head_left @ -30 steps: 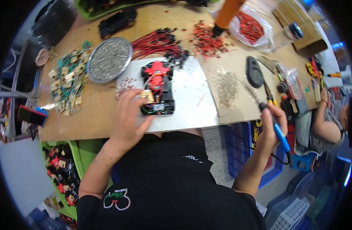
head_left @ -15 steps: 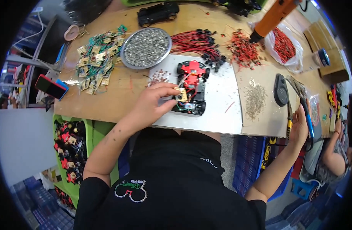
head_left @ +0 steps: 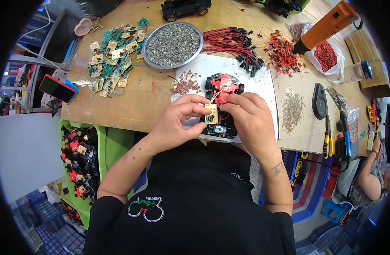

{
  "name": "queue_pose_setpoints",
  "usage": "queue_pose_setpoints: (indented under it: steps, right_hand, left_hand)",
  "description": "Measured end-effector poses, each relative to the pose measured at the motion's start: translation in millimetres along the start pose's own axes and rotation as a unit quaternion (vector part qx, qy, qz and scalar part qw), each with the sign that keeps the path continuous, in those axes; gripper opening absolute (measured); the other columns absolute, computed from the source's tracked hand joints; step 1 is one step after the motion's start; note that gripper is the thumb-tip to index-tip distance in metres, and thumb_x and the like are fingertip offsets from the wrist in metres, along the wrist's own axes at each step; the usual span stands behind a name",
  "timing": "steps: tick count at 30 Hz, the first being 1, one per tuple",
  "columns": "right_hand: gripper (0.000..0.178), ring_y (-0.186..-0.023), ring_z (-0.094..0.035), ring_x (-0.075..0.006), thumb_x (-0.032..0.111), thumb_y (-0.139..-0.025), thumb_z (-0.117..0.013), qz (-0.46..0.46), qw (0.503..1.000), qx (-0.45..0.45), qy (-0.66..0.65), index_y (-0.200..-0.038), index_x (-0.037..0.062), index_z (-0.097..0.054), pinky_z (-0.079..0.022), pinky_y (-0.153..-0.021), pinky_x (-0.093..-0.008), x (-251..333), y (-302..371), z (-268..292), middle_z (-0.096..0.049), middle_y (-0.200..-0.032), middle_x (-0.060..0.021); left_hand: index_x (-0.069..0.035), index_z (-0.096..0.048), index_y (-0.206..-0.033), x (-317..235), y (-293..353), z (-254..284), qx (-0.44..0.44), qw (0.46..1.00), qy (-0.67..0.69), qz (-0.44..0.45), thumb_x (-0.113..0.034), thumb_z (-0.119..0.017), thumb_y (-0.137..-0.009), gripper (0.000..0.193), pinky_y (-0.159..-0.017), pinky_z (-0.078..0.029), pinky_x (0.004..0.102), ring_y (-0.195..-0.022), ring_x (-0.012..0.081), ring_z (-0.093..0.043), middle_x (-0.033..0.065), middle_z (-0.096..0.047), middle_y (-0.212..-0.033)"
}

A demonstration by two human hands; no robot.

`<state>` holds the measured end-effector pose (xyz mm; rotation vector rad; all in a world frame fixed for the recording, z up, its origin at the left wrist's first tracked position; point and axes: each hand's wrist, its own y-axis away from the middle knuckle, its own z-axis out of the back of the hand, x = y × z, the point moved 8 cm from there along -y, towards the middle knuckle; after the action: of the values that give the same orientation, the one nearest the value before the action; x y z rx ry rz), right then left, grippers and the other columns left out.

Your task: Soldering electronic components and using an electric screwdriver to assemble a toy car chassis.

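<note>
A toy car chassis (head_left: 226,83) with a red upper part and black wheels stands on the white board in front of me. Over its near half, my left hand (head_left: 178,121) pinches a small tan circuit board (head_left: 211,114) by its left side, between thumb and fingers. Thin wires run from the circuit board to the chassis. My right hand (head_left: 255,121) is closed at the right of the circuit board, its fingertips by the wires and the red part. What those fingertips grip, if anything, is hidden.
Left lie wired circuit boards (head_left: 114,55); beyond the chassis, a round tray of metal pieces (head_left: 173,44) and red-black cables (head_left: 229,40). An orange tool (head_left: 329,26) hangs at the far right. Pliers (head_left: 328,142) and a blue-handled soldering iron (head_left: 346,134) rest right. A co-worker's arm (head_left: 369,170) shows beyond.
My right hand has come from beside the pliers and blue-handled iron to the chassis. My left hand keeps the circuit board, now standing more upright in view. The whole view has shifted slightly.
</note>
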<state>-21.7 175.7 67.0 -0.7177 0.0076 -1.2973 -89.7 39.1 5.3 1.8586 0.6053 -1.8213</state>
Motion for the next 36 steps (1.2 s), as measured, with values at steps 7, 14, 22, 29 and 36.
queue_pose_setpoints:
  steps: [7,14,22,29,36]
  right_hand:
    - [0.025,-0.092,-0.061,-0.0240,0.002,-0.068,-0.068,-0.023,0.999,0.012,0.019,-0.092,0.0084,-0.067,-0.048,-0.082,-0.0373,-6,17,-2,-0.067,-0.104,-0.0023]
    - [0.031,-0.090,-0.060,-0.0262,-0.005,-0.068,-0.069,-0.104,0.993,-0.005,-0.048,-0.097,0.0061,-0.067,-0.050,-0.080,-0.0366,-11,40,-9,-0.066,-0.115,-0.0058]
    - [0.031,-0.088,-0.061,-0.0265,-0.006,-0.068,-0.068,-0.114,0.992,-0.013,-0.050,-0.097,0.0057,-0.067,-0.051,-0.078,-0.0362,-13,41,-8,-0.066,-0.116,-0.0064]
    - [0.028,-0.086,-0.061,-0.0263,-0.006,-0.069,-0.067,-0.119,0.991,-0.015,-0.059,-0.094,0.0050,-0.066,-0.051,-0.076,-0.0358,-12,40,-8,-0.066,-0.116,-0.0069]
    - [0.028,-0.085,-0.061,-0.0258,-0.007,-0.069,-0.067,-0.119,0.991,-0.013,-0.058,-0.094,0.0046,-0.066,-0.051,-0.075,-0.0354,-14,39,-7,-0.066,-0.116,-0.0067]
  left_hand:
    - [0.004,-0.064,-0.114,9,-2,3,-0.003,0.998,0.057,-0.023,0.008,-0.065,-0.083,0.031,-0.095,-0.051,0.0290,-0.110,0.0153,-0.059,0.0106,-0.050,-0.130]
    - [0.001,-0.065,-0.116,14,-8,1,-0.005,0.999,0.036,-0.039,0.006,-0.065,-0.084,0.033,-0.092,-0.051,0.0276,-0.108,0.0144,-0.059,0.0114,-0.053,-0.132]
    - [-0.002,-0.068,-0.115,-9,-23,-6,0.012,0.985,-0.146,-0.086,0.003,-0.065,-0.081,0.034,-0.099,-0.046,0.0343,-0.118,0.0218,-0.058,0.0127,-0.060,-0.130]
    - [-0.004,-0.068,-0.115,-16,-24,-10,0.034,0.971,-0.213,-0.104,-0.001,-0.067,-0.081,0.034,-0.101,-0.045,0.0353,-0.120,0.0266,-0.058,0.0142,-0.061,-0.128]
    - [-0.005,-0.068,-0.114,-26,-25,-13,0.024,0.925,-0.347,-0.151,-0.004,-0.069,-0.079,0.035,-0.091,-0.047,0.0381,-0.108,0.0290,-0.061,0.0124,-0.062,-0.127]
